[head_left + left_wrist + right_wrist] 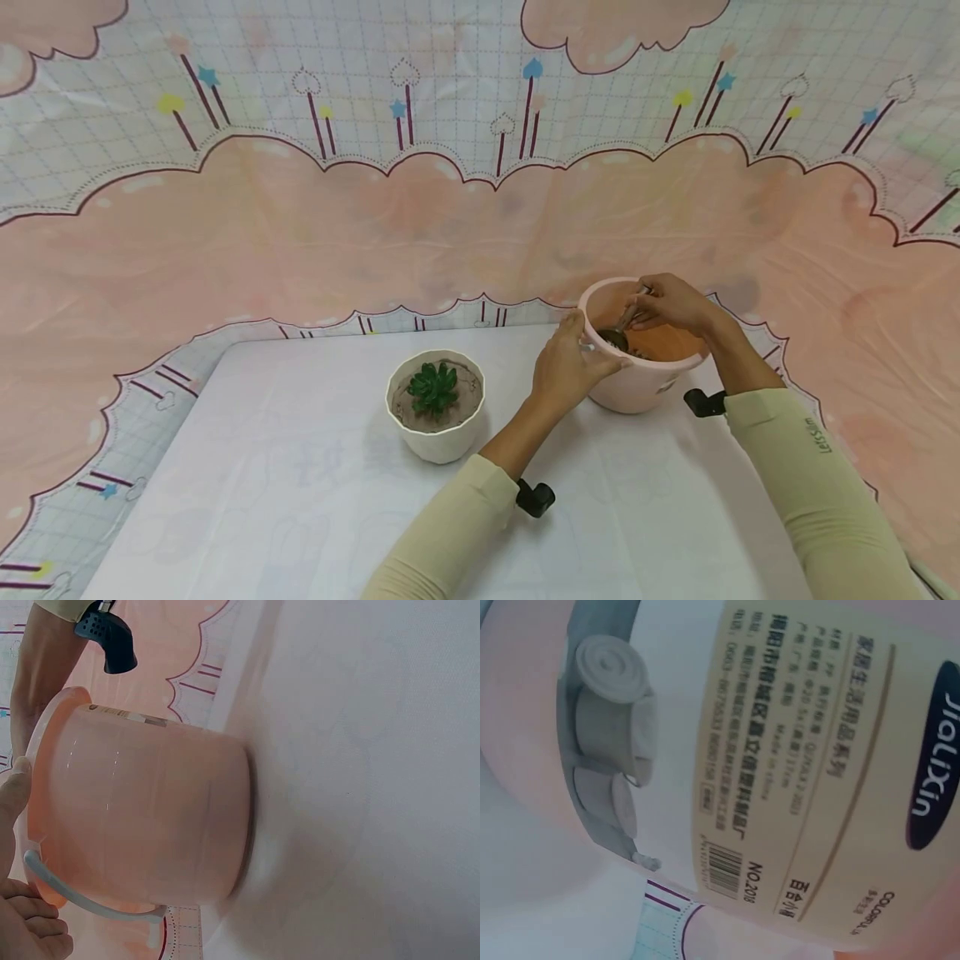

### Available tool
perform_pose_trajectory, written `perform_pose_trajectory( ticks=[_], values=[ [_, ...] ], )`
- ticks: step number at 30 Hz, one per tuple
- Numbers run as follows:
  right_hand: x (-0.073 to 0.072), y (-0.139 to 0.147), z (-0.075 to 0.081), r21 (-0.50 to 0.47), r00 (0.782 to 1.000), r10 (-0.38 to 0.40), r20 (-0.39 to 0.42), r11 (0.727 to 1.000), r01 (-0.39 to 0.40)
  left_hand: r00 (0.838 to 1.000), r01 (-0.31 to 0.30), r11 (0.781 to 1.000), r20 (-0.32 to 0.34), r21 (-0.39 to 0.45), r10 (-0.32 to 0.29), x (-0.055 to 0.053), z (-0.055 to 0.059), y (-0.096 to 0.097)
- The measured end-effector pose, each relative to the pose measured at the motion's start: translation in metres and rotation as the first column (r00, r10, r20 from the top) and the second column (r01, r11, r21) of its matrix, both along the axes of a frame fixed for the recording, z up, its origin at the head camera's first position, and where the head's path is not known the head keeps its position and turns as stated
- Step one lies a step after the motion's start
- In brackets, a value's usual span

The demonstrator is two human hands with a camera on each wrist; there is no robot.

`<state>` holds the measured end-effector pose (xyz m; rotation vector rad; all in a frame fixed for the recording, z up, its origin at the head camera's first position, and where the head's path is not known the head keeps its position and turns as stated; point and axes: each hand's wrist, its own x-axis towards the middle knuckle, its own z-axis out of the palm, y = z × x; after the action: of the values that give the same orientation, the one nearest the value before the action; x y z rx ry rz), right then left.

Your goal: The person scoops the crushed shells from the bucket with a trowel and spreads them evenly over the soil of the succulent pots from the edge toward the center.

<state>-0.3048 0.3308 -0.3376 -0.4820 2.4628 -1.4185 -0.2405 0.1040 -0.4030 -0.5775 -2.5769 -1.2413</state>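
Note:
A pink plastic bucket [633, 390] stands upright on the white table. My left hand [564, 367] grips its near-left rim, the thumb lying along the edge. In the left wrist view the same bucket [150, 810] shows its grey handle [90, 904] hanging down beside my fingers [37, 919]. My right hand [671, 302] reaches over the far rim and pinches the handle of a metal spoon [617, 338], whose bowl is down inside the bucket. Only a little of the small dark and pale bits by the spoon shows. The bucket's printed label [802, 765] fills the right wrist view.
Left of my left hand, a white pot [438, 446] holds a green succulent [432, 389] set in grey-brown soil [457, 408]. A pink and white patterned cloth [375, 242] hangs behind the white table [300, 500] and shows along both its sides.

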Motion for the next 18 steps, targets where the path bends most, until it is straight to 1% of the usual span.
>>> perform_pose_trajectory(
  ticks=[5,8,12,18],
  values=[
    [-0.0011,0.0005,0.0019,0.007,1.0,0.029,0.002,1.0,-0.029,1.0,0.005,1.0,0.011,0.001,-0.005,-0.0003,0.0006,0.0001],
    [-0.0015,0.0009,0.0038,0.005,0.999,0.031,0.015,1.0,-0.031,1.0,0.01,1.0,0.014,0.003,-0.01,0.0,0.0014,0.0001],
    [-0.0023,0.0024,0.0049,-0.004,0.998,0.031,0.054,1.0,-0.031,1.0,0.007,1.0,0.018,0.009,-0.007,-0.0001,0.0013,0.0001],
    [-0.0036,0.0081,0.0023,-0.017,0.993,0.032,0.114,0.999,-0.03,1.0,-0.01,1.0,0.026,0.007,0.009,-0.0003,0.0017,0.0006]
  ],
)
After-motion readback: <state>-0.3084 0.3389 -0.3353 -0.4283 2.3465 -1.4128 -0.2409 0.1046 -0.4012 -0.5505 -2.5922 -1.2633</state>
